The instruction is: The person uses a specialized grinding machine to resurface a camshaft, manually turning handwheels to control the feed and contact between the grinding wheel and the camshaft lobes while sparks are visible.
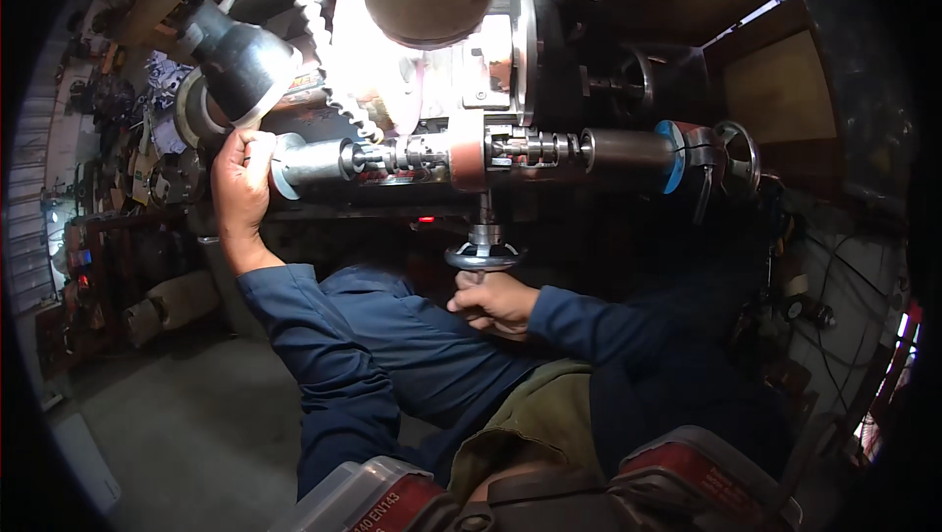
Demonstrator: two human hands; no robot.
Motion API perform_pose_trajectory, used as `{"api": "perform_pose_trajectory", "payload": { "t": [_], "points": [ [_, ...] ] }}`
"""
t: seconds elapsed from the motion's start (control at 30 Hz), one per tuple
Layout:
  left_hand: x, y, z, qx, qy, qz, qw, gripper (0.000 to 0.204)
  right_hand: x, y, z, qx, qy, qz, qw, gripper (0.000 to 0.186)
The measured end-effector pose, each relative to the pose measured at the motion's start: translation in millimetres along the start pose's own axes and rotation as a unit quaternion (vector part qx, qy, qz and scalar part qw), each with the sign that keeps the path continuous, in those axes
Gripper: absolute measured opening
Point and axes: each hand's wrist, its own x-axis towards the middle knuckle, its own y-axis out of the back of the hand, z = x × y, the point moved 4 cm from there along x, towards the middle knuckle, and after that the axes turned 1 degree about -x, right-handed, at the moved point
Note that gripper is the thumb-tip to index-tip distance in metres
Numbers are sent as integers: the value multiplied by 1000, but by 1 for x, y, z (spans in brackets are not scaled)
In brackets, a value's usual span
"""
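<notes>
A metal shaft with several lobes, like a camshaft [535, 147], lies level between two steel cylinders, the left cylinder [319, 161] and the right cylinder [628, 159]. A reddish-brown block [468, 151] covers the shaft's middle. My left hand [242, 174] is closed at the outer end of the left cylinder, beside its pale blue ring [284, 167]; what its curled fingers grip is hidden. Below the block, a chrome handwheel [484, 259] sticks out toward me. My right hand [494, 302] is closed around the handle at its near side.
A black work lamp [240, 61] hangs just above my left hand. A white segmented hose [339, 76] bends down to the shaft. Behind stands a brightly lit machine housing with a large disc [523, 41]. Another handwheel [738, 157] sits at the right end.
</notes>
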Motion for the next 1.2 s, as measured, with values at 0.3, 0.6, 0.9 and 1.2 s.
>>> {"api": "perform_pose_trajectory", "payload": {
  "t": [0.3, 0.6, 0.9, 1.2],
  "points": [
    [0, -1, -4, -12, 20, -14, 1000, 13, -33, 32, -1, -34, -14, 153, 988, 48],
    [2, -1, -4, -10, -11, 2, 1000, 11, -29, 49, 1, -181, 229, 267, 919, 43],
    [0, -2, -1, -6, -4, 5, 1000, 10, 66, 154, 56, -139, 160, 24, 977, 43],
    [0, 3, -7, -14, 0, 4, 1000, 8, 47, 4, 17, 91, 1, -85, 992, 13]
  ]
}}
